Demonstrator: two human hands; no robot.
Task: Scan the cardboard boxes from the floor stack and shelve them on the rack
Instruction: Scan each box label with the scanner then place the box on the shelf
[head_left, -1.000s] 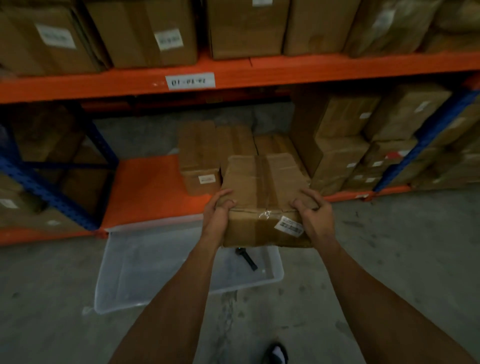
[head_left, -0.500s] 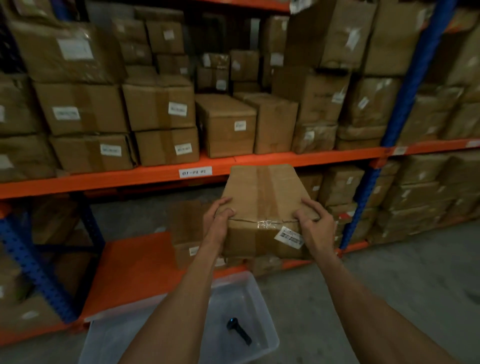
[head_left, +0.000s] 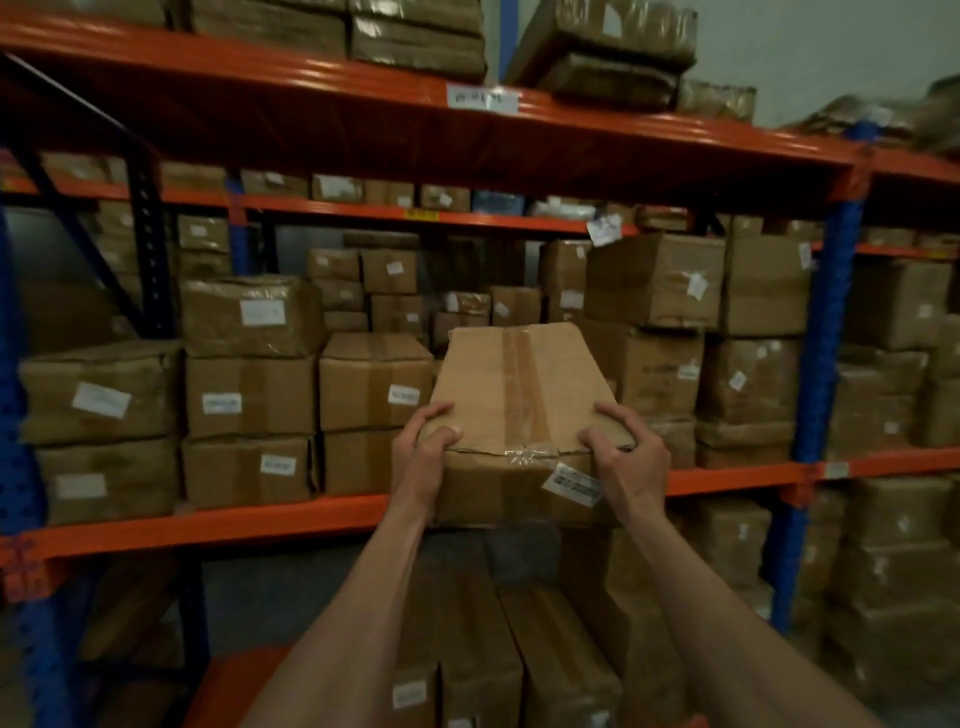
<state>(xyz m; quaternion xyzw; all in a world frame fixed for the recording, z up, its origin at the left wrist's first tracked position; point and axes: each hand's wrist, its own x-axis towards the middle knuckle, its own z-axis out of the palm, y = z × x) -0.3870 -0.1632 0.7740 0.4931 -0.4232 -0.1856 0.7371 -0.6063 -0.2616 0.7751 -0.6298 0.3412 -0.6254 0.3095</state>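
I hold a taped brown cardboard box (head_left: 514, 400) with a white barcode label on its near face, in front of the rack's middle shelf (head_left: 260, 519). My left hand (head_left: 423, 447) grips its near left corner, fingers curled over the top edge. At the near right corner my right hand (head_left: 626, 457) grips it the same way. The box sits level with the orange shelf beam, its far end pointing between the stacked boxes on that shelf. Whether its underside touches the beam is hidden.
Labelled cardboard boxes (head_left: 374, 382) crowd the middle shelf left and right of the held box. A blue upright (head_left: 826, 364) stands at the right. More boxes (head_left: 519, 665) fill the lower shelf below my arms, and others lie on the top orange shelf (head_left: 467, 104).
The box has risen from low near the floor bin to the middle shelf's height. My view has tilted up, so the clear bin and floor are out of sight. Both hands kept their grip.
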